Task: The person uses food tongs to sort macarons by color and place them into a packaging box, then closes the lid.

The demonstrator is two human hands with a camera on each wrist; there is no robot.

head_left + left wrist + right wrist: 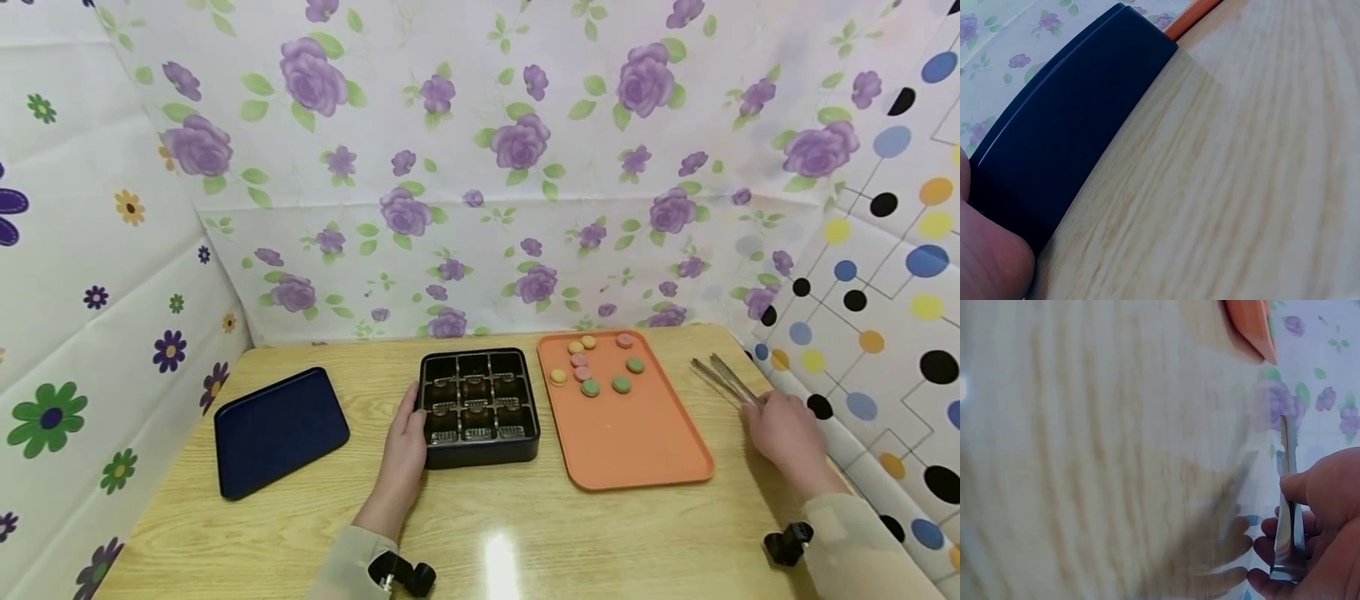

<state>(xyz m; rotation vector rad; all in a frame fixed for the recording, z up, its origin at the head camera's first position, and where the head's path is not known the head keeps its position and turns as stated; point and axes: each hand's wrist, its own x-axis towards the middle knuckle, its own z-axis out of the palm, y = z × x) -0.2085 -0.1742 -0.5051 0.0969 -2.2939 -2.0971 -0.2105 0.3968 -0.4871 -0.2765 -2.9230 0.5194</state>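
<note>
Right hand (pixel 786 432) with metal tongs (pixel 733 377): thumb and fingers are curling round the tongs, whose tips are standing a little apart with nothing between them. The tongs' long axis is pointing forward and leftward above the table (pixel 592 533). The macarons (pixel 621 383) are lying left of these tips, on the far half of an orange tray (pixel 633 442) whose long axis is running away from the person; the nearest green macaron (pixel 635 365) is sitting closer to the right hand than to the left. Left hand (pixel 405 442): mostly straight fingers are resting along the left wall of a compartmented black box (pixel 480 454). Farther left, a dark blue tray (pixel 281 433) is lying.
</note>
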